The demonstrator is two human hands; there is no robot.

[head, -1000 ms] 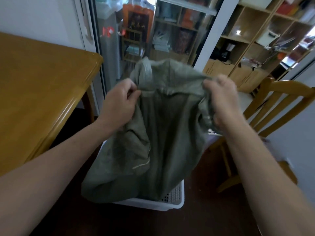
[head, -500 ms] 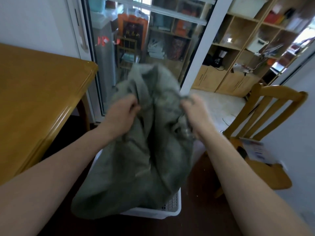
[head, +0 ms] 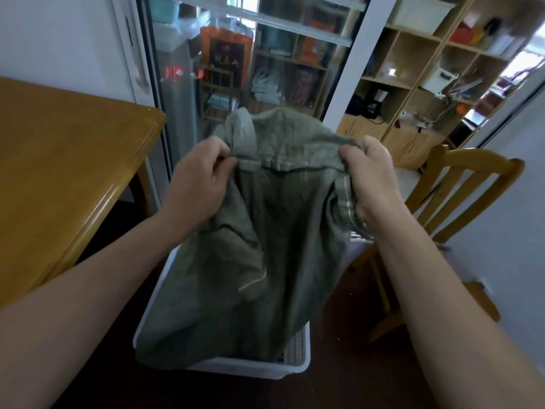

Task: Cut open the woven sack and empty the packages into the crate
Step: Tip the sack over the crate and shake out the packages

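Head camera view: a person holds a grey-green woven sack [head: 265, 231] up by its top edge above a white plastic crate [head: 298, 358] on the dark floor [head: 339, 388]. The left hand [head: 197, 181] and right hand [head: 373, 178] each bunch a corner of the fabric, fingers [head: 219, 153] curled tight around it. The sack hangs limp, its lower end draped inside the crate and over the near left rim. No packages show; the sack hides the crate's inside. A wooden worktop [head: 59, 172] stands to the left, a wooden chair [head: 460, 184] to the right.
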